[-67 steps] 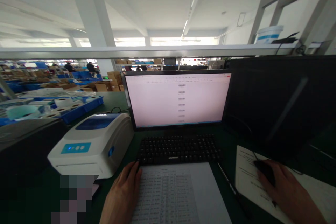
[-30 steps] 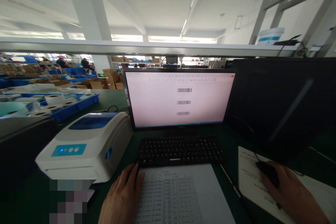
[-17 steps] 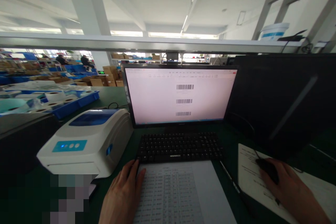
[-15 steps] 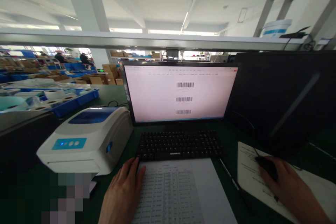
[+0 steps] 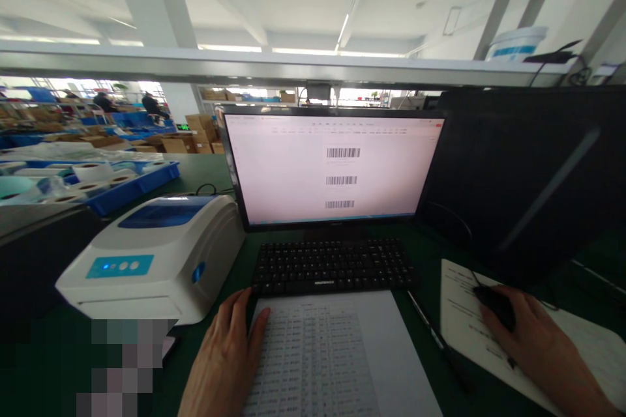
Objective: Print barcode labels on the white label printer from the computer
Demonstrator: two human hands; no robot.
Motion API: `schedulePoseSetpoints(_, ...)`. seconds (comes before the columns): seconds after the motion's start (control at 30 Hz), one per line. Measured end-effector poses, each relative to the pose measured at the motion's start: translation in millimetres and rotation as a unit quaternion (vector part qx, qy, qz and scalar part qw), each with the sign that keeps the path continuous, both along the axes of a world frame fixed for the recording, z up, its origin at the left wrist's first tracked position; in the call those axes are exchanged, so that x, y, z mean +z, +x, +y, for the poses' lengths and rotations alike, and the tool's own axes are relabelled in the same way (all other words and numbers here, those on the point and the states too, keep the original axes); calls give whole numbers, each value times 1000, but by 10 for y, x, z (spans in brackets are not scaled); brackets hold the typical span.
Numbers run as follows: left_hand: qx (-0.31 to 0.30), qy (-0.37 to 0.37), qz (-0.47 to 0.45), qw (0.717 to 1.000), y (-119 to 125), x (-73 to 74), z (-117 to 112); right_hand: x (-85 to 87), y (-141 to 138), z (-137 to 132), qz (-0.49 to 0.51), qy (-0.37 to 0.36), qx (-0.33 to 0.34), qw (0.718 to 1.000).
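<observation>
My left hand (image 5: 222, 365) lies flat with fingers stretched out on the left edge of a printed sheet (image 5: 337, 358), its fingertips touching the lower left corner of the black keyboard (image 5: 332, 266). My right hand (image 5: 535, 345) is cupped over a black mouse (image 5: 493, 306) that rests on a white paper (image 5: 462, 313). A lit monitor (image 5: 332, 166) behind the keyboard shows three barcodes on a pale page.
A white and blue label printer (image 5: 151, 257) stands left of the keyboard. A dark second screen (image 5: 528, 176) stands at the right. A pen (image 5: 430, 332) lies between the sheets. Blue trays with rolls (image 5: 122, 186) sit at the back left. People work far off.
The page on the monitor went from several small barcodes to three larger ones. The view has drifted up a little. Both hands stay where they were.
</observation>
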State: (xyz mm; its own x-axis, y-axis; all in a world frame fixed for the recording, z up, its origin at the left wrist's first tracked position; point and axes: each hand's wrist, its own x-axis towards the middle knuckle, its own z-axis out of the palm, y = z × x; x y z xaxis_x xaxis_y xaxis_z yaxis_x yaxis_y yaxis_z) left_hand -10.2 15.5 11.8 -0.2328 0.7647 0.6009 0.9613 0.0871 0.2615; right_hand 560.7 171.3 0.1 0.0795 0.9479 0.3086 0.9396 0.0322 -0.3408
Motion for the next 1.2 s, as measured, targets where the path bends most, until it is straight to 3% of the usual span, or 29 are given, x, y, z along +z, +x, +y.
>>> schedulePoseSetpoints(0.13,-7,8,12,1000,-8,-9,4,-22,-7,-6,-18,18,25,999)
schedulePoseSetpoints(0.33,-16,6,18,1000,-26,-22,6,-4,-108,-74,-8,19,-10,1000)
schedulePoseSetpoints(0.53,-18,5,28,999,-34,-32,-2,-27,-89,-62,-27,65,29,997)
schedulePoseSetpoints(0.8,-15,6,16,1000,-30,-25,18,-1,-104,-51,-8,39,6,999)
schedulePoseSetpoints(1.2,18,-91,-67,993,161,325,-34,392,-270,-239,-57,15,-19,998)
